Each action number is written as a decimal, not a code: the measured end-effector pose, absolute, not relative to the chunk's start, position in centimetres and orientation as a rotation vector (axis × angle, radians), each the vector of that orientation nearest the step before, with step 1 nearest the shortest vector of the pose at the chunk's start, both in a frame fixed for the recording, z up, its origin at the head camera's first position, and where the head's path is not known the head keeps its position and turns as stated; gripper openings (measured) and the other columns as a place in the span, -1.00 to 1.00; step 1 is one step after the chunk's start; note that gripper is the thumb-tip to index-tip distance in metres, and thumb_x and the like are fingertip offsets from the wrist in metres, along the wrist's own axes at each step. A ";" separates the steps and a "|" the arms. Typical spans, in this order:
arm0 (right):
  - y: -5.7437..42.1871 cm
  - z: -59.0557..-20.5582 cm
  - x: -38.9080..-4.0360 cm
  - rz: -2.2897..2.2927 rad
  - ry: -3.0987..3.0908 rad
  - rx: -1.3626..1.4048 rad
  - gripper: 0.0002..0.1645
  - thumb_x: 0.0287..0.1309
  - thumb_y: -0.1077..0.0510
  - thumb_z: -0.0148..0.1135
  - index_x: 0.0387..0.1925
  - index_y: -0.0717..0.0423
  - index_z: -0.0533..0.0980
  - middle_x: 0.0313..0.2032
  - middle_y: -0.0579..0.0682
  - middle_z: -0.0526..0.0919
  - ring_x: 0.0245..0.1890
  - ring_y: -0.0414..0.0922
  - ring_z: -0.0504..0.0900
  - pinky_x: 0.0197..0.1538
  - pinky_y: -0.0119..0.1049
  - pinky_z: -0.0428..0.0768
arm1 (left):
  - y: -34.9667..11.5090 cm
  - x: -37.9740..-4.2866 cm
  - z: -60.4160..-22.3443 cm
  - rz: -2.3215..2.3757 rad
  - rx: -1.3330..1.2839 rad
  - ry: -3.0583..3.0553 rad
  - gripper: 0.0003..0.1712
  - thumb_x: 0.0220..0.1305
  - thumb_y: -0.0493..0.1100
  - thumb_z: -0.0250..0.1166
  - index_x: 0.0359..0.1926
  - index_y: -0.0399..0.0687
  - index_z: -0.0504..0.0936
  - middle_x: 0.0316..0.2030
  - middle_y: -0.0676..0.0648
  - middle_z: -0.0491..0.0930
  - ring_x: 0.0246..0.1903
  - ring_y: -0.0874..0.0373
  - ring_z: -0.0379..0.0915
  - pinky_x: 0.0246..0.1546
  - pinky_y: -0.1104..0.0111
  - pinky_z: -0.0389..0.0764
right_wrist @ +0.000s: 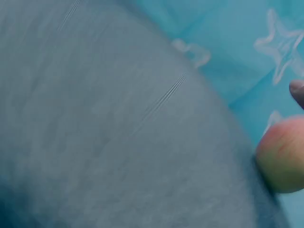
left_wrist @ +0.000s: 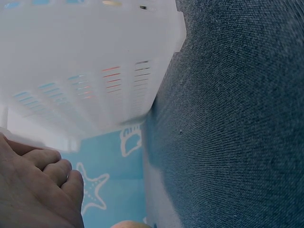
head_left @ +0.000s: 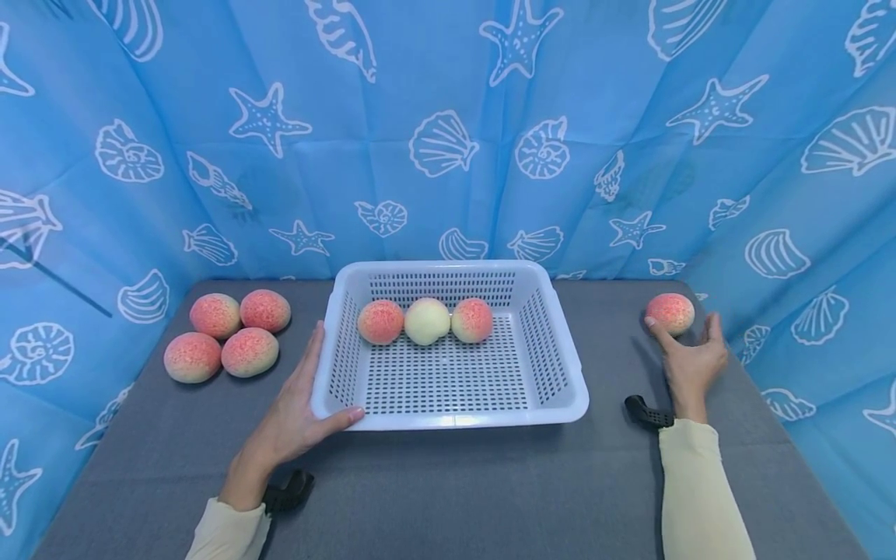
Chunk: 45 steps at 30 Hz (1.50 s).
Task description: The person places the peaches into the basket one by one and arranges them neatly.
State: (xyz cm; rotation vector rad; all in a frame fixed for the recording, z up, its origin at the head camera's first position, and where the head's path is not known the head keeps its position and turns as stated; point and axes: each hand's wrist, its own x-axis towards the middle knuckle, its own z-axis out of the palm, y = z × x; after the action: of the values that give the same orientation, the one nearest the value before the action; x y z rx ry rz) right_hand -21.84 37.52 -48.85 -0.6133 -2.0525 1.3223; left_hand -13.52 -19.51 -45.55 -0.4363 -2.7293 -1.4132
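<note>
A white perforated plastic basket (head_left: 448, 421) stands mid-table, holding a red-pink peach (head_left: 381, 322), a pale yellow peach (head_left: 427, 321) and another red-pink peach (head_left: 472, 320) in a row along its back. My left hand (head_left: 297, 424) holds the basket's front left corner, thumb over the front rim and fingers along the left side; the left wrist view shows the fingers (left_wrist: 57, 171) bent at the rim. Far right, a single peach (head_left: 670, 313) lies on the table. My right hand (head_left: 693, 365) is spread around its near side, thumb overlapping it in the head view.
Several peaches (head_left: 221, 336) sit clustered at the table's back left, left of the basket. A blue curtain (head_left: 448, 194) with white shells and starfish hangs behind and beside the grey table (head_left: 476, 498). Black wrist devices (head_left: 288, 491) are on both wrists.
</note>
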 end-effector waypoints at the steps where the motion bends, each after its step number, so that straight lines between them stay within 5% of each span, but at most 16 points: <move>1: 37.5 -49.2 -21.8 1.324 -2.062 -0.626 0.26 0.04 -0.08 0.56 0.59 0.08 0.02 0.56 0.05 0.07 0.53 -0.21 0.03 0.49 -0.40 0.05 | -19.5 -13.5 -45.6 -1.418 -0.441 -2.729 0.51 0.06 0.01 0.59 0.59 0.40 -0.48 0.61 -0.10 -0.24 0.37 -0.23 0.20 0.24 -0.30 0.31; 7: 37.7 -50.2 -21.9 1.338 -2.065 -0.639 0.24 0.05 -0.10 0.55 0.59 0.09 0.04 0.57 0.05 0.06 0.54 -0.19 0.01 0.50 -0.37 0.02 | -19.6 -13.5 -45.6 -1.428 -0.452 -2.714 0.50 0.07 0.00 0.58 0.59 0.41 -0.47 0.60 -0.10 -0.20 0.32 -0.19 0.28 0.19 -0.25 0.41; 14: 38.0 -50.3 -22.7 1.301 -2.071 -0.563 -0.03 0.02 -0.04 0.58 0.35 0.28 0.35 0.41 0.14 0.36 0.49 -0.14 0.22 0.48 -0.32 0.14 | -19.5 -13.4 -45.8 -1.449 -0.474 -2.687 0.50 0.06 -0.04 0.59 0.60 0.40 -0.45 0.59 -0.10 -0.16 0.29 -0.17 0.33 0.14 -0.19 0.49; 21: 38.2 -50.7 -23.4 1.296 -2.066 -0.509 -0.29 -0.01 0.00 0.61 0.16 0.06 0.50 0.06 -0.07 0.56 0.15 -0.23 0.51 0.27 -0.30 0.44 | -19.5 -13.4 -46.0 -1.452 -0.456 -2.695 0.49 0.06 -0.02 0.59 0.60 0.41 -0.44 0.60 -0.07 -0.16 0.31 -0.16 0.30 0.18 -0.20 0.44; 29: 38.3 -50.7 -23.7 1.292 -2.027 -0.462 -0.32 0.10 0.14 0.54 0.24 0.22 0.52 0.22 0.18 0.57 0.30 -0.17 0.50 0.31 -0.33 0.44 | -19.6 -13.5 -46.0 -1.459 -0.458 -2.689 0.49 0.06 -0.03 0.59 0.60 0.42 -0.44 0.60 -0.08 -0.16 0.29 -0.16 0.33 0.14 -0.18 0.49; 36: 38.3 -50.6 -23.4 1.403 -1.972 -0.514 -0.19 0.11 0.18 0.52 0.40 0.05 0.43 0.34 0.15 0.48 0.35 -0.16 0.44 0.33 -0.36 0.40 | -19.6 -13.5 -45.7 -1.456 -0.468 -2.682 0.49 0.07 -0.04 0.59 0.60 0.41 -0.44 0.59 -0.10 -0.13 0.25 -0.15 0.37 0.12 -0.16 0.52; 45: 38.1 -50.2 -23.2 1.507 -1.858 -0.438 -0.15 0.08 0.32 0.51 0.41 0.15 0.40 0.34 0.22 0.46 0.34 -0.12 0.45 0.33 -0.33 0.41 | -19.4 -13.4 -45.5 -1.441 -0.445 -2.699 0.49 0.06 -0.02 0.59 0.60 0.40 -0.45 0.59 -0.14 -0.13 0.29 -0.20 0.33 0.16 -0.21 0.46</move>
State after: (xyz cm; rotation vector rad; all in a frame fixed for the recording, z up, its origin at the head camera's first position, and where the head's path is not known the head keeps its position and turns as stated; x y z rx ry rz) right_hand -23.15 38.12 -50.17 -0.4379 -1.8577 1.5075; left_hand -13.40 -19.40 -45.48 -0.4455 -2.6985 -1.4414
